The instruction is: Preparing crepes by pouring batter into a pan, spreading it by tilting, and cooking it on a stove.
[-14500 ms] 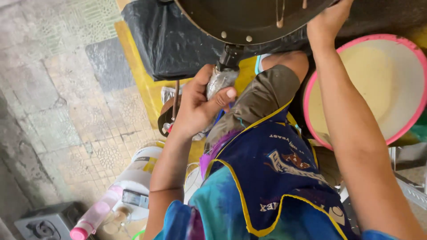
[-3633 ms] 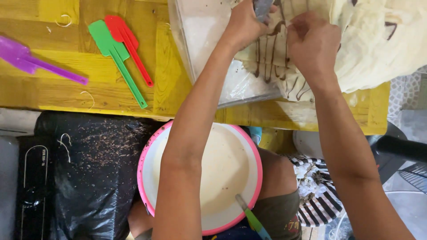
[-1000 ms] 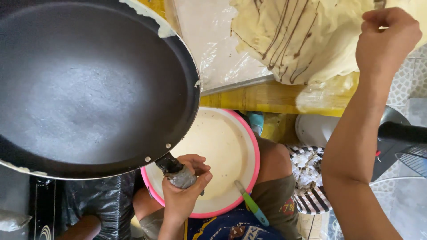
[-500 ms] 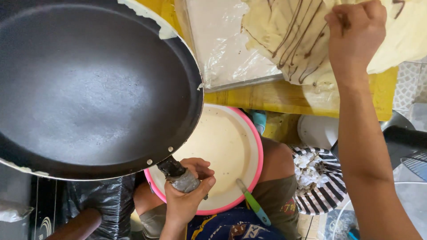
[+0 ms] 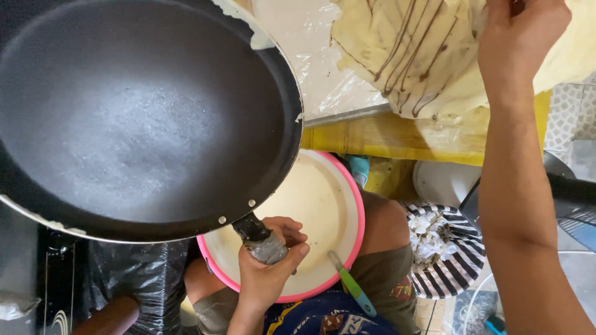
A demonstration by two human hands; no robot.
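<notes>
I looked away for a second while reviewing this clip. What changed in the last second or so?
The right hand slid left along the top, onto the chocolate-striped crepes. The left hand stays clamped on the handle of the black pan, held above the pink-rimmed bowl of batter, which hasn't moved.

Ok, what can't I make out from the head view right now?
- Right hand: fingertips cut off by the top edge, so its grip on the crepe is unclear.
- Stove under the frying pan: hidden by the pan.
- Pink bowl: partly covered by the pan and the left hand.
</notes>
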